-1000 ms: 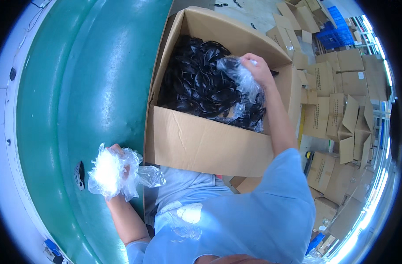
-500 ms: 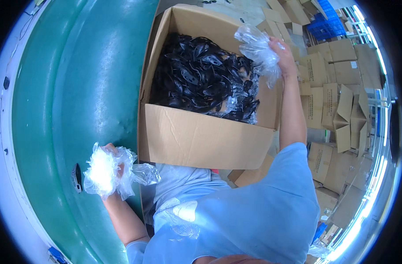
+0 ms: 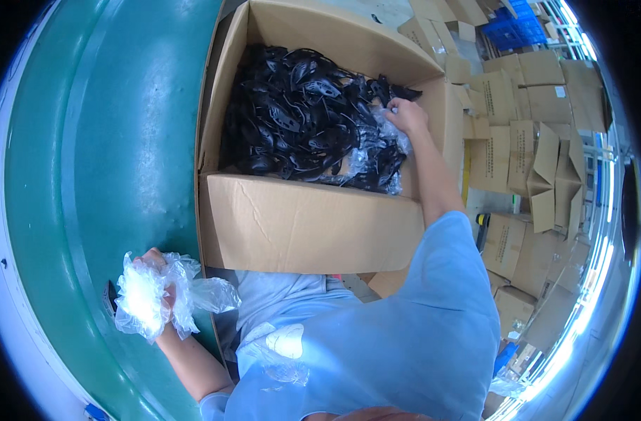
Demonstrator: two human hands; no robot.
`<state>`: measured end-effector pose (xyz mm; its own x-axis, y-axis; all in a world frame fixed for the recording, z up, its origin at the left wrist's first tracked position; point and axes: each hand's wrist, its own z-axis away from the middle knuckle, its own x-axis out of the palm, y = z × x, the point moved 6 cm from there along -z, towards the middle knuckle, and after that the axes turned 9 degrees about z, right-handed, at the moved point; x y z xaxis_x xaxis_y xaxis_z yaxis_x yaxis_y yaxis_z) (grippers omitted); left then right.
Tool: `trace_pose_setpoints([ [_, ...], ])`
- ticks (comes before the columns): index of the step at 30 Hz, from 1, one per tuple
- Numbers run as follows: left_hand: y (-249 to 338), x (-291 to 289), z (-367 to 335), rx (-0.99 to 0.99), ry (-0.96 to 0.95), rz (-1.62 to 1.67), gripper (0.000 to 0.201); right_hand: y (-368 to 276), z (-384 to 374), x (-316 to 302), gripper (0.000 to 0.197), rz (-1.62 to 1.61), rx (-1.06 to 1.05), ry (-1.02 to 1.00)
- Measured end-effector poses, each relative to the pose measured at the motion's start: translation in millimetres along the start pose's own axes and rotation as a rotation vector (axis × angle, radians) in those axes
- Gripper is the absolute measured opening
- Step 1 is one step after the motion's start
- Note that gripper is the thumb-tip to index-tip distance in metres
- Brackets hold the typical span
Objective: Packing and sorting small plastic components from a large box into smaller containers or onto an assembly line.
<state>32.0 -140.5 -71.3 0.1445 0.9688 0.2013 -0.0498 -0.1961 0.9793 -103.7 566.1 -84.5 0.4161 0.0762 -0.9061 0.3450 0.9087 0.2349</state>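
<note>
Landmark: the big cardboard carton (image 3: 219, 105), top uncovered, standing along the right edge of the green tabletop (image 3: 134, 140), close in, whether touching not clear. Inside it, a loose heap of black curved parts (image 3: 285, 112), tangled, lying every way; looks tipped in rather than stacked, hence the bare cardboard toward the carton's right wall. Near panel (image 3: 306, 224) slopes out over the person's lap, which probably leaves the mouth free for reaching in. Right hand (image 3: 410, 118) is inside the carton, at the right side of the heap, arm crossing above the carton's near right corner; fingertips at a scrap of clear film (image 3: 394, 137) lying among the parts. Whether that grip is pinching the film or only touching it, cannot tell. Left hand (image 3: 152, 258) is outside, left of the carton's near corner, over the tabletop; its grip is closed around a bulky wad of clear plastic (image 3: 143, 298), a loose tail trailing toward the carton's near panel. Held off to the side like this, the wad seems parked clear of the heap, leaving the right arm unhindered. One dark piece (image 3: 110, 300) lies on the tabletop beyond the wad, farther left of the carton, partly hidden. Folded cartons (image 3: 499, 154) crowd the carton's right side, apart from it.
</note>
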Motion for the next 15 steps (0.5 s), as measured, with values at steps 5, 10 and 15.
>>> trace_pose_setpoints([
  [5, 44, 60, -28, 0.056, -0.007, -0.006, 0.061, -7, -13, 31, 0.038, -0.013, -0.037, 0.121],
  [10, 48, 55, -28, 0.099, 0.133, -0.030, 0.047, -6, -11, 23, 0.027, 0.026, -0.090, 0.124],
  [15, 52, 67, -37, 0.114, 0.069, -0.020, 0.040, -12, 22, -46, 0.031, -0.434, -0.340, 0.302],
])
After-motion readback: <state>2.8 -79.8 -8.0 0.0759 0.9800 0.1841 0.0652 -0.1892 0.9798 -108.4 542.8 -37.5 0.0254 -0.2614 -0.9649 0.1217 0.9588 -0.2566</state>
